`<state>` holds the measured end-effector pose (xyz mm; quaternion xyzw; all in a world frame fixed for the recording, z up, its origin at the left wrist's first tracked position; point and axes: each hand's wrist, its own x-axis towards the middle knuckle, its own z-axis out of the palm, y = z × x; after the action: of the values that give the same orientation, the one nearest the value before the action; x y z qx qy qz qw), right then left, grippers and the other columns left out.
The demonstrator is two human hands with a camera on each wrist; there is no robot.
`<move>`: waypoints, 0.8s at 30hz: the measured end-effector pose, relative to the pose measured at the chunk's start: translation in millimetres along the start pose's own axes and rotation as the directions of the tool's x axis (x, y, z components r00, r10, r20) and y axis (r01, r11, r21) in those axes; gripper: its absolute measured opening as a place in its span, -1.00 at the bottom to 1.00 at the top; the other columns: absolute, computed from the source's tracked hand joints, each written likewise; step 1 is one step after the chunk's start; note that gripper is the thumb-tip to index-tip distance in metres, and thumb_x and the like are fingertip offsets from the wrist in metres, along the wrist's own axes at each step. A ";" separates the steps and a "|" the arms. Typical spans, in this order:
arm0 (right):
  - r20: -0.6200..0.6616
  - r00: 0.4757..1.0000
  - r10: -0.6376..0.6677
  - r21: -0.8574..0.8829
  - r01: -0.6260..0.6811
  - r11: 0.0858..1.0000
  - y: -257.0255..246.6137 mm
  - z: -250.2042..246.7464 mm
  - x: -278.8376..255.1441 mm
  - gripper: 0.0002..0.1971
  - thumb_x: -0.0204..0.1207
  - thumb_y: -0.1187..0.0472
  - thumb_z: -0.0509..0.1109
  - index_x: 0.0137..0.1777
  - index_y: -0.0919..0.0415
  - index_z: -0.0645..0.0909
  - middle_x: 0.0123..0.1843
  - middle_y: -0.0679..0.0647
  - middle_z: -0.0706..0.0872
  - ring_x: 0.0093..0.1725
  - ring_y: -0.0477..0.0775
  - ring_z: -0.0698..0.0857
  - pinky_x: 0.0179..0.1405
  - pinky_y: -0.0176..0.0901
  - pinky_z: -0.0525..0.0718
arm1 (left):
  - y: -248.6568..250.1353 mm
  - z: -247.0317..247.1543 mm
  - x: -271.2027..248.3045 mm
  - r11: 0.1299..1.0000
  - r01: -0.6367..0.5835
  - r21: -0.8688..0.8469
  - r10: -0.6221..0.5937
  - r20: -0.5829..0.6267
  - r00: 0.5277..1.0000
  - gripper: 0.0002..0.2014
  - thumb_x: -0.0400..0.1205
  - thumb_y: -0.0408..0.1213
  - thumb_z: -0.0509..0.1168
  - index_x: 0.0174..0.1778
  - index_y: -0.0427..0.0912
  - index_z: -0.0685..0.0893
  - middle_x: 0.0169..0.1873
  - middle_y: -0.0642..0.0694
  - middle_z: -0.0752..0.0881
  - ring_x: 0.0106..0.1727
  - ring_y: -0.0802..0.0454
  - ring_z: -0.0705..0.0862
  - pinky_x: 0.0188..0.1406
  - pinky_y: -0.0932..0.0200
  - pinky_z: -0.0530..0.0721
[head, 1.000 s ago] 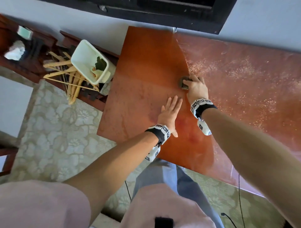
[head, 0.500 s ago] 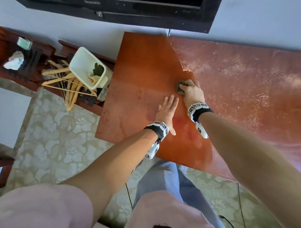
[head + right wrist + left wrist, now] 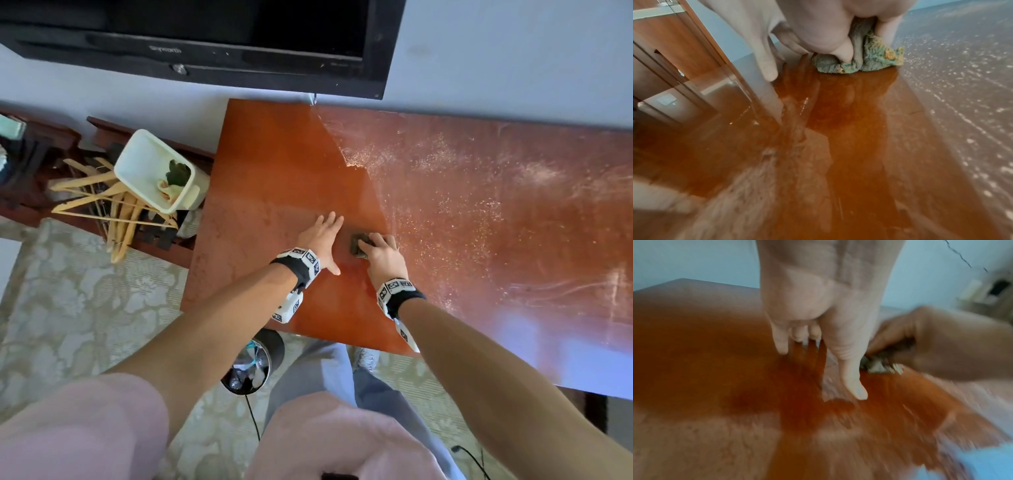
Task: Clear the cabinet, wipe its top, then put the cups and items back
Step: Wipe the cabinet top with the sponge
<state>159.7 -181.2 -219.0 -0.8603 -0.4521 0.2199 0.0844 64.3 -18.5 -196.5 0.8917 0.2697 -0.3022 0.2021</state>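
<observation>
The reddish-brown cabinet top shows a clean glossy left part and a dusty, speckled right part. My right hand grips a bunched green-grey cloth and presses it on the top at the edge of the dusty area; the cloth shows teal with yellow flecks under the curled fingers. My left hand lies flat on the clean wood just left of the cloth, fingers straight. No cups are in view.
A black TV hangs on the wall above the cabinet. Left of the cabinet stand a white bin and wooden hangers on a low shelf. A round black bin sits on the patterned carpet by my legs.
My right hand has drawn the cloth toward me along the dust boundary, widening the clean strip. My left hand has stayed flat beside it, and my head has tilted up.
</observation>
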 end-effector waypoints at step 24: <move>-0.093 0.967 -0.237 -0.021 0.236 0.972 -68.3 -82.9 297.9 -0.56 0.58 0.48 0.32 0.37 0.12 0.74 0.42 0.20 0.65 0.43 0.41 0.50 0.33 0.25 0.62 | -108.1 -45.0 54.6 0.975 0.183 -0.130 -0.189 -0.039 0.981 0.57 0.14 0.11 0.79 0.80 0.14 -0.31 0.79 -0.01 -0.35 0.78 -0.35 -0.30 0.65 -0.57 0.08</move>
<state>294.0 105.5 -211.7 -0.8101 -0.5480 0.1649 0.1271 55.1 108.2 -220.1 0.8554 0.3754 -0.2795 0.2217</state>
